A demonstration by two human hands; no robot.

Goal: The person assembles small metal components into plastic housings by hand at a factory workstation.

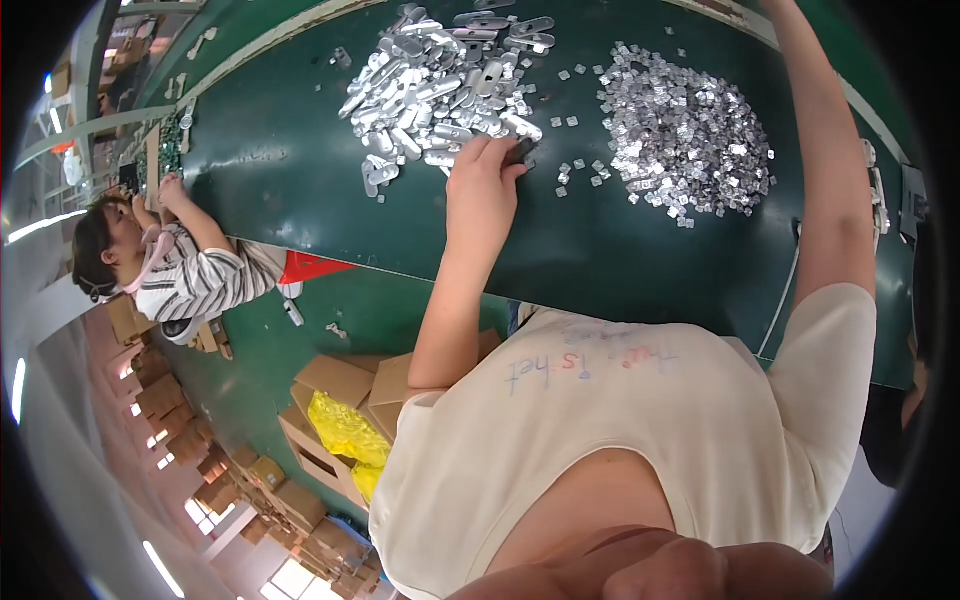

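My left hand (483, 188) is at the near edge of a heap of long, round-ended silver metal pieces (425, 85). Its thumb and fingers are closed on a small dark piece (520, 151), whose kind I cannot make out. Right of that hand, a few small square clear or silvery bits (565, 180) lie scattered. A large pile of the same kind of small bits (685, 135) spreads farther right. My right arm (835, 170) stretches up past this pile to the top edge, with the hand outside the picture.
Both heaps rest on a dark green work surface (300, 190). A co-worker in a striped top (205, 280) sits at its left end beside green circuit boards (172, 140). Cardboard boxes (340, 385) and yellow plastic (345, 428) are on the floor at lower left. A pale rail (260, 50) borders the far side.
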